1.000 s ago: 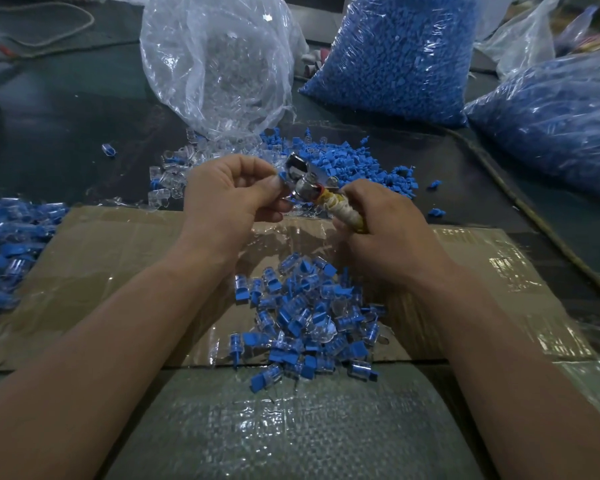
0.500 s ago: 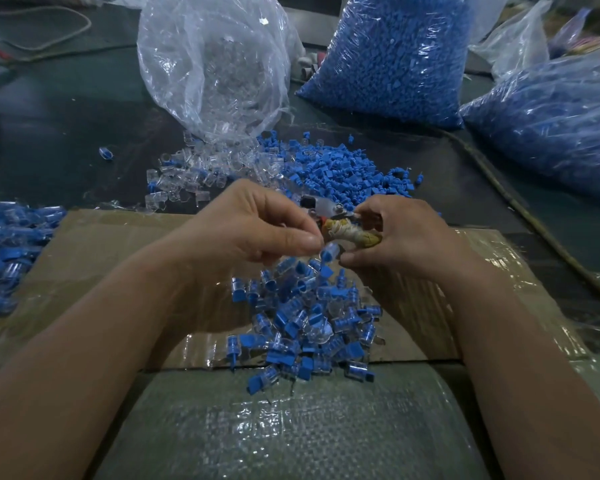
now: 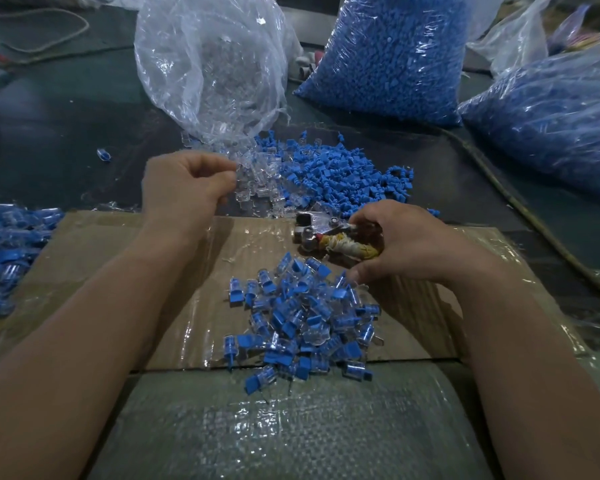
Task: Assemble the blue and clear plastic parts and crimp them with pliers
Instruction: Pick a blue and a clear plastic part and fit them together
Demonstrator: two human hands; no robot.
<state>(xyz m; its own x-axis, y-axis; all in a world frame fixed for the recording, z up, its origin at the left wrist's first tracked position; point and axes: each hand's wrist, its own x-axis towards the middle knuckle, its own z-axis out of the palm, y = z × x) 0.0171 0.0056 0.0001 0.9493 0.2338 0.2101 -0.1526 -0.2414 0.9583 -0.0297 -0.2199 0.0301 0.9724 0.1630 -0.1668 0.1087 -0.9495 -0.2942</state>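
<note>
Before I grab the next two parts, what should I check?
1. The pliers gripped in the right hand: ok.
2. The left hand at the loose clear parts: ok.
3. A clear part pinched in the left hand: cannot tell.
4. The loose blue parts lying beside the clear ones: ok.
5. The assembled pile lying on the cardboard: ok.

2 hands [image 3: 184, 188] [image 3: 409, 244], 1 pliers [image 3: 326, 233], 1 cardboard sheet [image 3: 101, 258], 2 bags of blue parts [image 3: 388, 57] [image 3: 551, 126], 1 bag of clear parts [image 3: 208, 64]
</note>
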